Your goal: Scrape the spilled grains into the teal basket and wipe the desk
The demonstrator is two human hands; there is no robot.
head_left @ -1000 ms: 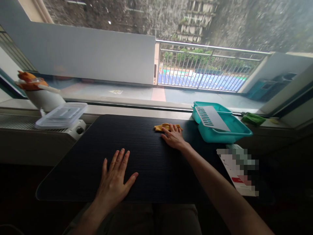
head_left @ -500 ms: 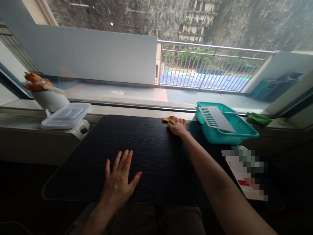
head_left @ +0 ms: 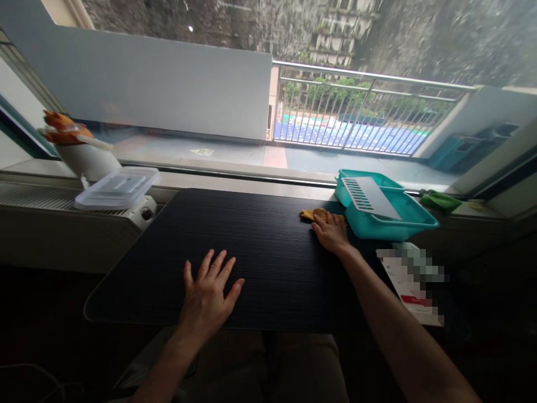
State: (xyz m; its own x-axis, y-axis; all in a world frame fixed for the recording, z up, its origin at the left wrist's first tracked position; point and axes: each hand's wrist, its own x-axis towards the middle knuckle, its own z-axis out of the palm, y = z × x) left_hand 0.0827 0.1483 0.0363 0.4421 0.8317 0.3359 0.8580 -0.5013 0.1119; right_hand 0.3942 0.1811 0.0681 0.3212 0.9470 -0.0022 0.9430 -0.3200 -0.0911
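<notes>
My left hand (head_left: 210, 299) lies palm down with fingers spread on the near left half of a black wood-grain tabletop (head_left: 268, 257). At the far right part of the table, my right hand (head_left: 332, 234) presses down on a yellow cloth (head_left: 309, 214) and holds it against the surface. Folds of the cloth stick out to the left of the fingers and beyond them; the part under the palm is hidden. Just right of that hand stands a teal plastic basket (head_left: 377, 228), with a white slotted panel (head_left: 371, 197) lying across it.
A partly blurred booklet or box (head_left: 405, 285) lies on the table's right side. Left of the table, a clear plastic lid (head_left: 119, 187) rests on a radiator (head_left: 62, 215), near a white pot (head_left: 86, 159). A green cloth (head_left: 439, 201) lies on the right sill, below the window.
My right hand has slid the yellow cloth to the right, closer to the teal basket. My left hand stays in nearly the same place, its fingers a little more spread.
</notes>
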